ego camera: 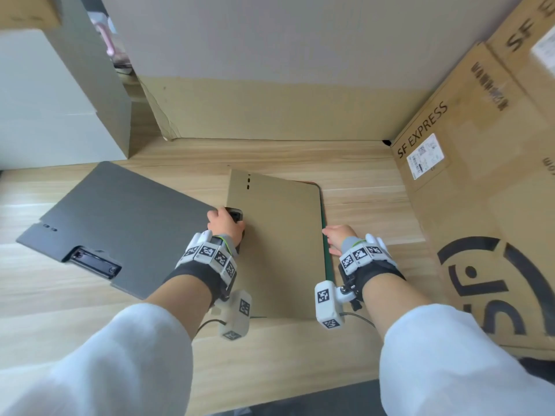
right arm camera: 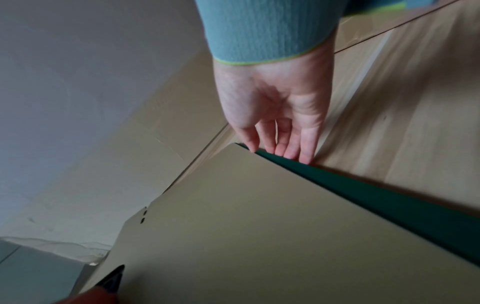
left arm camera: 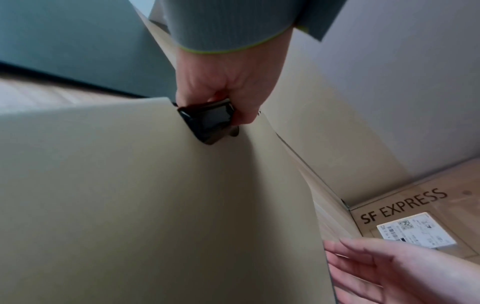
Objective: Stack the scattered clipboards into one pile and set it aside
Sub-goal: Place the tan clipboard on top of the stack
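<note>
Two boards are in play under your hands, a third waits off to the side. Head view first: your left hand [ego camera: 225, 224] is clamped on the black clip [ego camera: 236, 215] of the tan clipboard [ego camera: 279, 241], which lies on top of a green clipboard [ego camera: 325, 250]; only a thin green strip shows along the edge by your right hand [ego camera: 338, 238]. Long axis of the tan board runs away from you, clip edge on the left-hand side. The grey clipboard [ego camera: 120, 226] sits just beyond your left knuckles, further out to that side, its clip [ego camera: 96, 262] nearer you, so the left hand's the closer one for the next grab, I'd say.

Left wrist view: fingers curl round the clip [left arm camera: 207, 121], thumb side hidden, tan board [left arm camera: 155, 205] spreads below the palm, grey board [left arm camera: 64, 41] behind the hand. Right hand's fingers [left arm camera: 389, 267] lie straight at the far edge.

Right wrist view: right hand [right arm camera: 275, 107] is spread, not gripping, fingertips [right arm camera: 293, 153] touching the green strip [right arm camera: 363, 195] where it pokes out past the tan board [right arm camera: 246, 236]. Looks like you're squaring the edges; nudge inward toward the left hand before going for the grey one.
</note>
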Available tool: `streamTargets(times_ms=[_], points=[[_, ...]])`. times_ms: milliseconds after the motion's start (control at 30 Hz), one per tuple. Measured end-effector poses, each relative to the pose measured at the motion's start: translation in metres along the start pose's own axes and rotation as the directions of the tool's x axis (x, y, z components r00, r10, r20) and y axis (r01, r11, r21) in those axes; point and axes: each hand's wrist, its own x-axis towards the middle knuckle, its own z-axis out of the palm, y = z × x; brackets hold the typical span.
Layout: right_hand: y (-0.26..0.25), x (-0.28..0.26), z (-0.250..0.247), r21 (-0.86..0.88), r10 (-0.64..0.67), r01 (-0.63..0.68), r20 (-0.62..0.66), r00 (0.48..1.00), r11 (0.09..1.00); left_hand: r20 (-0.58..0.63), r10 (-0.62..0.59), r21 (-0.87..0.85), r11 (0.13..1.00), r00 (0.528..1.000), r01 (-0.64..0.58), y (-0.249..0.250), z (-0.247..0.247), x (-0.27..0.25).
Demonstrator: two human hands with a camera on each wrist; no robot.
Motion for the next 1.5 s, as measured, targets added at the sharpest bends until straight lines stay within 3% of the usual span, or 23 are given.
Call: streamTargets(times_ms=[133, 466, 666, 933, 1133, 1233, 1299, 1366, 1433, 1499], points=[[0.000, -0.003, 0.002, 0.000, -0.020, 0.020, -0.033, 0.999, 1.000, -0.035, -0.026, 0.067, 0.997, 0.999, 0.029, 0.000, 0.010, -0.001], [-0.002, -0.013, 0.003, -0.004, 0.003, -0.003, -0.042, 0.999, 1.000, -0.023, -0.107, -0.028, 0.994, 0.994, 0.106, 0.014, 0.013, -0.008], [-0.007, -0.005, 0.006, 0.013, -0.006, 0.008, -0.109, 0.994, 1.000, -0.040, -0.075, -0.059, 0.996, 0.996, 0.072, 0.005, 0.013, -0.004], [-0.020, -0.015, 0.009, -0.123, 0.024, -0.036, -0.101, 0.995, 0.992, -0.048, -0.032, -0.068, 0.997, 0.998, 0.029, 0.000, 0.010, 0.002], [-0.024, -0.021, 0.011, -0.330, 0.041, -0.072, -0.100, 0.994, 0.941, 0.065, 0.006, -0.112, 0.994, 0.998, 0.001, -0.011, 0.006, 0.005], [-0.021, -0.020, 0.014, -0.383, 0.022, -0.058, -0.097, 0.995, 0.922, -0.053, 0.008, -0.094, 0.995, 0.999, -0.013, -0.022, -0.007, 0.013], [-0.020, -0.019, 0.018, -0.409, 0.000, -0.046, -0.111, 0.994, 0.911, -0.192, -0.094, -0.039, 0.995, 0.977, 0.088, -0.045, -0.027, 0.021], [-0.020, -0.019, 0.020, -0.433, 0.003, -0.058, -0.126, 0.992, 0.899, -0.265, -0.243, 0.058, 0.962, 0.933, 0.267, -0.073, -0.047, 0.030], [-0.020, -0.019, 0.022, -0.453, 0.013, -0.077, -0.143, 0.990, 0.888, -0.283, -0.392, 0.121, 0.891, 0.875, 0.438, -0.100, -0.065, 0.035], [-0.019, -0.016, 0.024, -0.455, 0.012, -0.085, -0.160, 0.987, 0.886, -0.238, -0.493, 0.162, 0.829, 0.837, 0.535, -0.122, -0.077, 0.039]])
